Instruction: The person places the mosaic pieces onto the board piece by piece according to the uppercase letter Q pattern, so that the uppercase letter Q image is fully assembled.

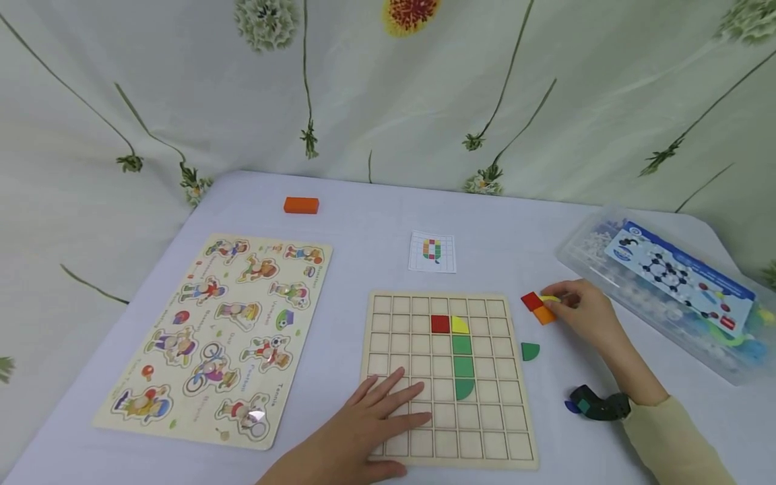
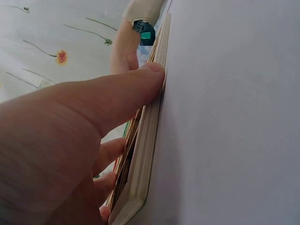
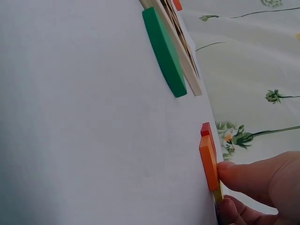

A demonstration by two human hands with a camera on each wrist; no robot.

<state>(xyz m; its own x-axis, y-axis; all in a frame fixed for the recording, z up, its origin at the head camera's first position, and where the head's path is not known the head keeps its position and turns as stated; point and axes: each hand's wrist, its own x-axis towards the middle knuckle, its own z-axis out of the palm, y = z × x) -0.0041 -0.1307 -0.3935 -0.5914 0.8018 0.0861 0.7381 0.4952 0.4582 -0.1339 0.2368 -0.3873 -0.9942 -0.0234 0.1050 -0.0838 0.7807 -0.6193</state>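
My left hand (image 1: 358,431) rests with spread fingers on the lower left of a wooden grid board (image 1: 397,441); in the left wrist view its thumb (image 2: 136,86) touches the board's edge. On the board lie a red square (image 1: 440,325), a yellow quarter-circle (image 1: 460,325), two green squares (image 1: 463,366) and a green quarter-circle (image 1: 464,389). Right of the board, my right hand (image 1: 583,308) pinches a yellow piece (image 1: 550,298), partly hidden by the fingers. Beside it lie a red square (image 1: 531,301) and an orange square (image 3: 208,161). Nearer me is a loose green quarter-circle (image 3: 164,51).
A card with a small coloured pattern (image 1: 432,252) lies behind the board. To the left is a wooden puzzle with sports figures (image 1: 242,337), an orange block (image 1: 301,205) behind it. At right stands a clear plastic box (image 1: 655,296). My right wrist wears a black band (image 1: 600,406).
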